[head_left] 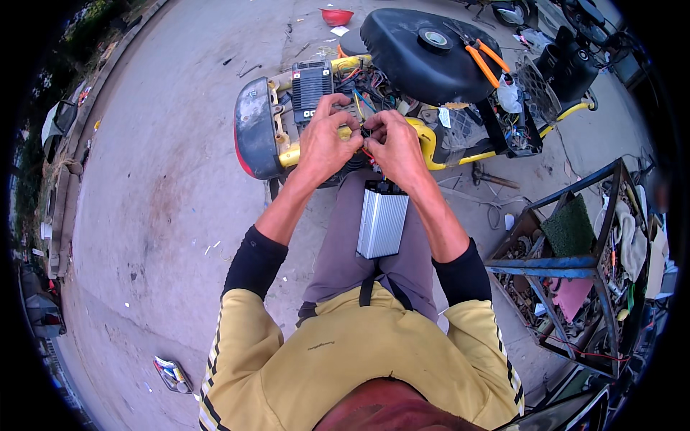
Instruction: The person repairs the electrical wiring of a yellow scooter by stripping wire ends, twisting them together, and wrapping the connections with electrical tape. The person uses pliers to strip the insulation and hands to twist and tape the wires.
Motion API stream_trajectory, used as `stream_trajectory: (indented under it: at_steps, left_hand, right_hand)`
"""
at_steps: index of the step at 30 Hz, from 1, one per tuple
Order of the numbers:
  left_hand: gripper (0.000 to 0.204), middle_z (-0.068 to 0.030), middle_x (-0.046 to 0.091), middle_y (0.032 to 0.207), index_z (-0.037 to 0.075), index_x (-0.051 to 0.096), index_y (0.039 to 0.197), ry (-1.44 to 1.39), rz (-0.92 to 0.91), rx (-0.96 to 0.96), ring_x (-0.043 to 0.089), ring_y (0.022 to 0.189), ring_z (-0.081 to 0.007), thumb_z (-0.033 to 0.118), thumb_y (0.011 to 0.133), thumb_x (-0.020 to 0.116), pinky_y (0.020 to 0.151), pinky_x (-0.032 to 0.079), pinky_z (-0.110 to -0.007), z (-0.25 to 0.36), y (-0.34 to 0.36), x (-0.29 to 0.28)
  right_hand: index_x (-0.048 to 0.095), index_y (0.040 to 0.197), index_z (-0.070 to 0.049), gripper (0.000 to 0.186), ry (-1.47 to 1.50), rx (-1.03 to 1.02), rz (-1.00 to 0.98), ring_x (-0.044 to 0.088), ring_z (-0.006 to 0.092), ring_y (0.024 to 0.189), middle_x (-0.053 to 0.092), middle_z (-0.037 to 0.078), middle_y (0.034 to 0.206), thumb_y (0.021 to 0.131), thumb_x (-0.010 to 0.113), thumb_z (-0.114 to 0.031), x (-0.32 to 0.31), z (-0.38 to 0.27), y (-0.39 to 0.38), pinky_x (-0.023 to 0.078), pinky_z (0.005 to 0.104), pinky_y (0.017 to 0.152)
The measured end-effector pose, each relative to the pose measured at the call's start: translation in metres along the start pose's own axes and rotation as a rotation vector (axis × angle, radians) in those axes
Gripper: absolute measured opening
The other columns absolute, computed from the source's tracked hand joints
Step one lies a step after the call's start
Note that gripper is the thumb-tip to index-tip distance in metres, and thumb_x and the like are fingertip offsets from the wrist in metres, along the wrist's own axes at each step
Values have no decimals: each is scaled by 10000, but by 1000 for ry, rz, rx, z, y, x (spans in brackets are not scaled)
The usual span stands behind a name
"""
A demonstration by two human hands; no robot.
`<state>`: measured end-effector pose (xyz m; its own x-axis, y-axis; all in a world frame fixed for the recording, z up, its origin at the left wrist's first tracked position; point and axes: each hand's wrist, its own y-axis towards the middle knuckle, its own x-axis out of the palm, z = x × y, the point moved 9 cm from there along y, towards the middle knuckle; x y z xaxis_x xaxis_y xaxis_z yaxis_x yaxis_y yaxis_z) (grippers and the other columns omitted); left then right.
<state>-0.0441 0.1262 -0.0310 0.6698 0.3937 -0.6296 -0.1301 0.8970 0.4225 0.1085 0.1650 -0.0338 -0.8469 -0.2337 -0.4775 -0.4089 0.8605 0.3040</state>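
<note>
My left hand (329, 138) and my right hand (394, 142) come together over the yellow-framed scooter (428, 142), fingertips pinched around thin wires with a small dark connector (365, 132). The fingers partly cover this connector, so its exact shape is hard to make out. On my lap rests a silver finned metal box (382, 224), with dark leads at its far end. Just beyond my left hand, a black finned box (311, 87) sits on the scooter's frame. Loose coloured wires (365, 95) fill the opening beside it.
A black scooter seat (402, 54) lies tilted over the frame, with orange-handled pliers (489, 63) on it. A hammer (496, 177) lies on the ground. To the right stands a metal-framed bin (568, 267) of scrap. A red bowl (336, 16) sits far off.
</note>
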Motion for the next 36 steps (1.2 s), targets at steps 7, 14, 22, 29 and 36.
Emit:
stream_trajectory:
  at_steps: [7, 14, 22, 29, 36]
  left_hand:
    - [137, -100, 607, 1450, 41, 777, 935, -31, 8, -18, 677, 1283, -302, 114, 825, 815, 1028, 564, -419, -1, 1, -1]
    - [123, -82, 617, 1434, 42, 758, 908, 45, 0, 21, 691, 1225, -294, 120, 833, 816, 1000, 571, -429, 6, 2, 0]
    - [136, -95, 618, 1416, 25, 703, 878, 79, 73, 234, 706, 1106, -264, 49, 798, 810, 912, 598, -426, 25, -5, -6]
    - [152, -110, 631, 1412, 2, 686, 893, -142, 154, 196, 707, 1093, -255, -8, 778, 785, 943, 582, -417, 10, -10, -8]
    - [101, -94, 655, 1388, 17, 722, 989, -346, 129, 87, 681, 1172, -214, -11, 898, 756, 1044, 516, -366, -17, -9, -16]
  right_hand:
    - [674, 1133, 54, 311, 52, 24, -13, 733, 277, 876, 703, 177, 1060, 847, 792, 82, 0, 4, 0, 602, 421, 823]
    - [653, 1157, 54, 287, 108, 57, -20, 752, 304, 868, 731, 193, 1057, 894, 766, 45, 5, 12, 2, 605, 438, 819]
    - [658, 1196, 48, 259, 119, 95, -28, 793, 340, 918, 792, 217, 1001, 955, 694, -38, 10, 20, 19, 610, 433, 855]
    - [673, 1202, 39, 286, 175, 155, -43, 777, 203, 904, 802, 158, 993, 928, 706, -36, 9, 28, 26, 606, 364, 855]
    - [680, 1221, 43, 272, 290, 187, -101, 750, 168, 932, 798, 147, 1019, 954, 693, -7, 8, 40, 27, 601, 352, 873]
